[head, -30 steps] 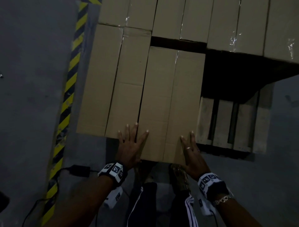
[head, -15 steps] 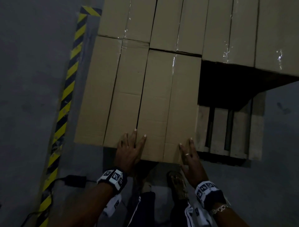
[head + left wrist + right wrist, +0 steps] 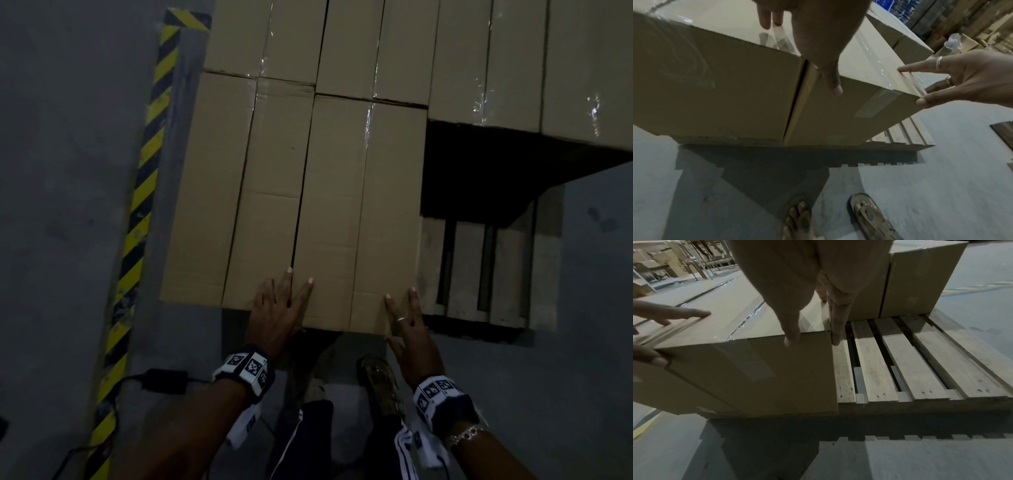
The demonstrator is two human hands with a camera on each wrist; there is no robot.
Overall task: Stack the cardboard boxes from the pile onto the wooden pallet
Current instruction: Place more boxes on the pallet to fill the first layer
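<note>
A long taped cardboard box (image 3: 359,212) lies on the wooden pallet (image 3: 472,270), flush against another box (image 3: 239,192) to its left. My left hand (image 3: 291,294) lies flat on the box's near left corner with straight fingers, and its thumb (image 3: 835,87) is on the front face. My right hand (image 3: 407,322) rests with straight fingers on the near right corner, the thumb (image 3: 920,101) at the front edge. In the right wrist view the box (image 3: 766,373) overhangs the pallet's front edge slightly, and bare slats (image 3: 900,361) lie to its right.
Another row of boxes (image 3: 513,61) fills the back of the pallet. A yellow-black floor stripe (image 3: 144,192) runs along the left. A black adapter with a cable (image 3: 164,380) lies on the floor near my sandalled feet (image 3: 380,387).
The box slid away from me until its far end met the back row, closing the dark gap there. Both hands stayed on its near edge and moved with it.
</note>
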